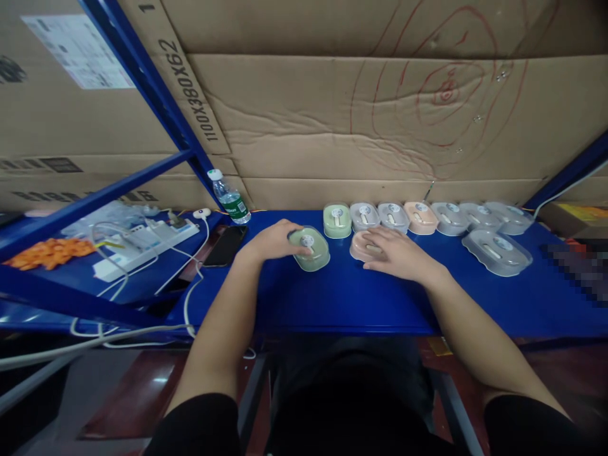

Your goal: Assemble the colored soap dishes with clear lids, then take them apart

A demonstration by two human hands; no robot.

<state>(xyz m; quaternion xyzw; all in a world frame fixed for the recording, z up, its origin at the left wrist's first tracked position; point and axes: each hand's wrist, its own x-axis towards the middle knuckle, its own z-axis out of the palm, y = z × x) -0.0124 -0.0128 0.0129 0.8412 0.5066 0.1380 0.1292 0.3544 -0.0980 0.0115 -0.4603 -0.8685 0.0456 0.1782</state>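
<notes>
In the head view, my left hand [278, 242] grips the left side of a green plastic container [312, 253] with a clear lid and a round label. The thumb lies along the container's near left part, and the fingers go round its far side. To the right, my right hand [399, 252] is over a pink container [361, 247] of the same kind, its fingers curled across the top and right side. Both containers rest on the blue tabletop [323, 304], a small gap apart. My right hand hides much of the pink one.
Behind stands a row of similar containers, among them a green one [337, 221] and an orange one [420, 218]. A grey container [498, 253] sits nearer at right. At left are a water bottle [232, 201], phone [225, 246] and power strip [142, 250] with cables.
</notes>
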